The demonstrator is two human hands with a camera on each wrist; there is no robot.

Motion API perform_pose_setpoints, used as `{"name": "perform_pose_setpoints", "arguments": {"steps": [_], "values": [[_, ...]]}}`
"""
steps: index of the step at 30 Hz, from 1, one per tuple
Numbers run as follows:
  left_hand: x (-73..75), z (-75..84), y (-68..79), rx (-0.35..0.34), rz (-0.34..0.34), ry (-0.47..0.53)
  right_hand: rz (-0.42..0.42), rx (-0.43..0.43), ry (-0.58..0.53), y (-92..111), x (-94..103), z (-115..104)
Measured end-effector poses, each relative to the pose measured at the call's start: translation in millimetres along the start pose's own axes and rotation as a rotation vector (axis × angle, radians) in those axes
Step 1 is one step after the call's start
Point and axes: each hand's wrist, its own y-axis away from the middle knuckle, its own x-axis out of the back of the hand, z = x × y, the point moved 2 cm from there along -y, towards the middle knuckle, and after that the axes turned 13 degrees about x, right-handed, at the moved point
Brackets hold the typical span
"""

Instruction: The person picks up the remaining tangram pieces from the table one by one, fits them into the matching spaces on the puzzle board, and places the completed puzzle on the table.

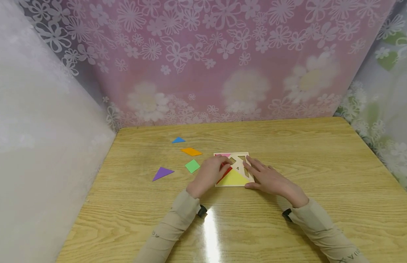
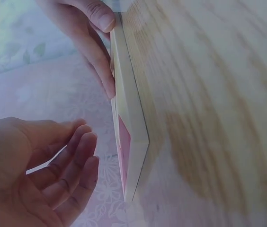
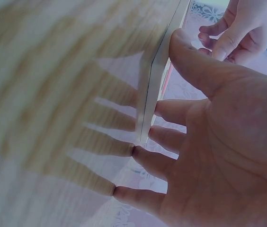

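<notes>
The right hand [image 1: 270, 179] is bracing the tangram tray [image 1: 239, 153], fingers spread along its edge; a light, steady hold should keep it from sliding. The left hand [image 1: 210, 172] is hovering above, fingers loosely curved, apparently pinching nothing. Lying on the wooden table [image 1: 295, 146], the tray is holding a yellow triangle [image 1: 234, 179], a red piece [image 1: 225, 175] and a pink piece [image 1: 222, 156].

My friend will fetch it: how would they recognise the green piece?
On the wooden table, find the puzzle board. Just left of the left hand lies the green piece. It alone is square; its loose neighbours are an orange parallelogram, blue triangle and purple triangle.
</notes>
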Motion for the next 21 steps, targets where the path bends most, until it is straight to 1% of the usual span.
{"name": "perform_pose_setpoints", "arguments": {"steps": [5,9,14,19,21], "values": [[2.8,-2.8,0.5,0.023,0.013,0.041,-0.006,-0.006,-0.008,-0.1,0.7,-0.2],[7.1,-10.8,0.0,0.056,0.029,0.082,-0.013,-0.014,-0.016,0.9,0.5,0.4],[17.4,-25.8,-4.4,0.109,0.085,0.091,-0.023,-0.031,-0.026,1.4,0.0,0.7],[27.8,-46.8,-11.7,0.139,0.143,0.047,-0.028,-0.031,-0.037,1.3,-0.8,1.6],[31.2,-55.9,-13.1,0.149,0.155,0.028,-0.031,-0.031,-0.042,1.1,-1.0,1.7]]}}
